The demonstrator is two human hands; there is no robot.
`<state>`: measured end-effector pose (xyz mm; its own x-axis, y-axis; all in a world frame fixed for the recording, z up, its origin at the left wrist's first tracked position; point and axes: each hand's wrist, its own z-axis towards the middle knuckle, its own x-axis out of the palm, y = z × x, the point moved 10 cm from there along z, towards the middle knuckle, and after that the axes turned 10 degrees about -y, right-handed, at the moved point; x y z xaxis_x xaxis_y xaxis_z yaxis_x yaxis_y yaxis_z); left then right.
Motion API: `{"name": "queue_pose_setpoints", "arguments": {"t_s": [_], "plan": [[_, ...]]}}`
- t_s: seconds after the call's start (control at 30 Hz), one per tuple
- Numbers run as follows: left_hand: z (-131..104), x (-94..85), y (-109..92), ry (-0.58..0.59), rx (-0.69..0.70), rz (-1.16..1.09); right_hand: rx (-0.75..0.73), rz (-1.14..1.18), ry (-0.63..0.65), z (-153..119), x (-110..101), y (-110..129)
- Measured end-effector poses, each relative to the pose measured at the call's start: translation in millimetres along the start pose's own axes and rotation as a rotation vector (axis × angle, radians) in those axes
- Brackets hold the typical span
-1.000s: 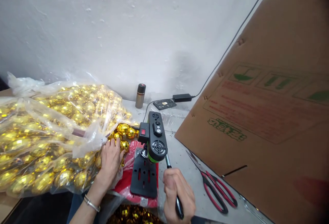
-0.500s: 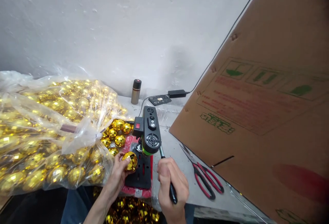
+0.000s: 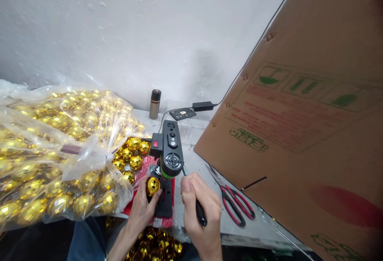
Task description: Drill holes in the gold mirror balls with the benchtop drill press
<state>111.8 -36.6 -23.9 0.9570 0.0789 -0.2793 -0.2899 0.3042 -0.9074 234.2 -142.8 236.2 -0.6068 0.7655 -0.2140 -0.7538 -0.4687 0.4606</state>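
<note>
A shiny gold mirrored ball [image 3: 153, 186] sits between the thumb and fingers of my left hand [image 3: 143, 205], just in front of a small black bench drill press [image 3: 171, 149]. Below the machine's head lies its slotted black base [image 3: 164, 207]. My right hand [image 3: 201, 209] is wrapped round the black-gripped lever [image 3: 201, 214] on the machine's right side. The drill tip is hidden under the head. More gold balls [image 3: 135, 162] lie loose to the left of the machine.
A big clear plastic bag [image 3: 86, 165] full of gold balls fills the left. Red-and-black handled scissors [image 3: 236, 203] lie at right beside a large cardboard box [image 3: 284, 133]. Behind stand a bottle [image 3: 154, 104] and a power adapter [image 3: 205, 105]. More balls [image 3: 161, 245] show below the table edge.
My left hand has turned the gold ball and shifted its grip, its thumb now on the ball's right side. My right hand stays on the lever. The view has shifted slightly.
</note>
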Motion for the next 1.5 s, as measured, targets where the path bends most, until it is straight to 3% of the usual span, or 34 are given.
{"name": "queue_pose_setpoints", "arguments": {"t_s": [0.2, 0.33, 0.6, 0.8, 0.97, 1.23, 1.37, 1.5], "plan": [[-3.0, 6.5, -12.0, 0.033, 0.27, 0.092, 0.004, -0.011, 0.017, -6.6, 0.8, -2.6], [-5.2, 9.7, -24.3, 0.059, 0.355, 0.136, 0.01, -0.023, 0.016, -11.1, -0.2, -4.7], [-7.6, 18.2, -24.9, 0.192, 0.313, 0.151, 0.009, -0.024, 0.025, -14.4, -0.5, -4.8], [2.3, 19.3, -26.0, 0.145, 0.323, 0.18, 0.004, -0.018, 0.051, -12.1, -0.8, -2.3], [12.3, 27.8, -29.4, 0.191, 0.313, 0.216, 0.007, -0.009, 0.071, -16.7, 0.4, -4.1], [12.9, 29.0, -23.7, 0.209, 0.21, 0.21, -0.08, -0.004, 0.018, -41.6, 1.7, -12.1], [13.5, 28.5, -25.5, 0.215, 0.189, 0.21, -0.134, -0.043, -0.092, -59.8, 1.4, -16.6], [12.6, 28.6, -24.4, 0.225, 0.154, 0.22, -0.048, -0.054, -0.141, -67.8, 2.4, -21.0]]}}
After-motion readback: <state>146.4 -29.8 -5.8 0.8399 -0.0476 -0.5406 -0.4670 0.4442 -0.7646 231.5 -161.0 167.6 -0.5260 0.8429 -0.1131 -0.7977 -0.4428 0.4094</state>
